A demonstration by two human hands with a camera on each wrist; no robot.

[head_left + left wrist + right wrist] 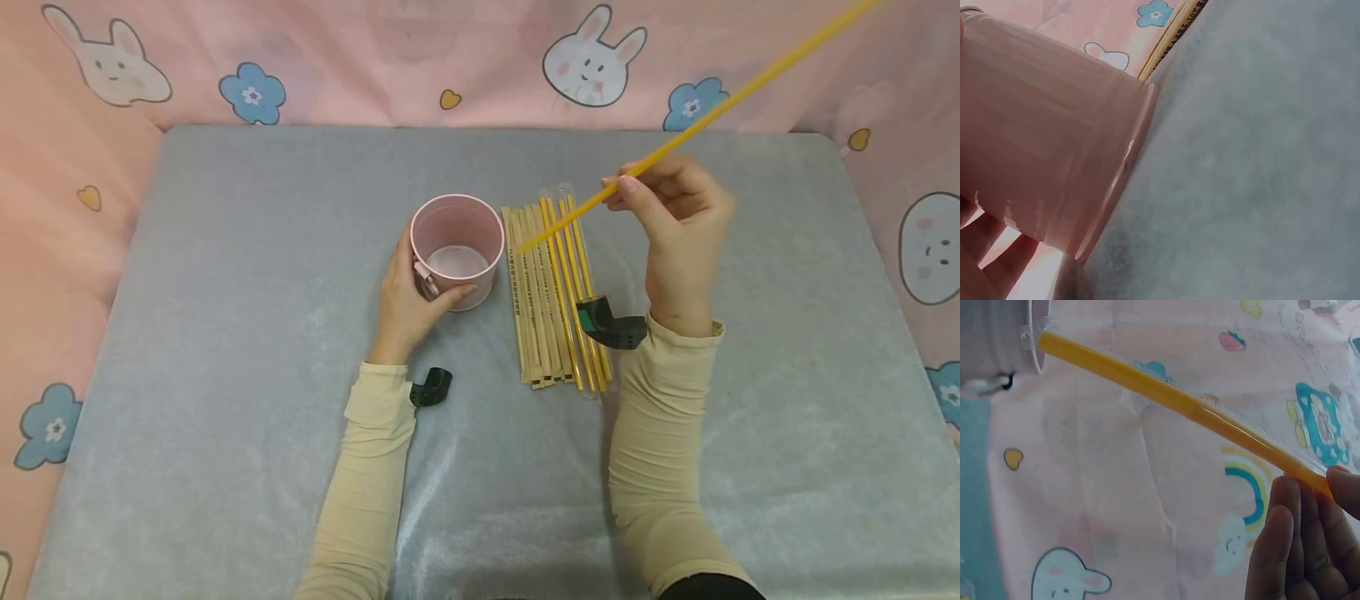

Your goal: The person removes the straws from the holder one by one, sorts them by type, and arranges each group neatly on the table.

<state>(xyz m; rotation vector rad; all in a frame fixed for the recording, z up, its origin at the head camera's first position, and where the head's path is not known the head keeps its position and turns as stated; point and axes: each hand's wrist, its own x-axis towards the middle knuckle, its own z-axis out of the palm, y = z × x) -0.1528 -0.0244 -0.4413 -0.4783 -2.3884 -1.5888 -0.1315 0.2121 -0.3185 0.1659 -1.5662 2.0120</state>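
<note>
My left hand holds a small pink bucket, fingers round its far side and thumb along the near wall. Its mouth faces up and nothing shows inside; in the left wrist view the base of the bucket is down at the grey cloth. Between thumb and fingertips my right hand pinches a long yellow straw in the air, slanting down toward the bucket. Clear film covers this straw in the right wrist view, and its lower end overlaps the bucket's rim there.
Right of the bucket lies a row of straws: several in printed tan paper sleeves, then several yellow ones in clear film. A grey cloth covers the table. Pink printed curtains hang behind and beside it.
</note>
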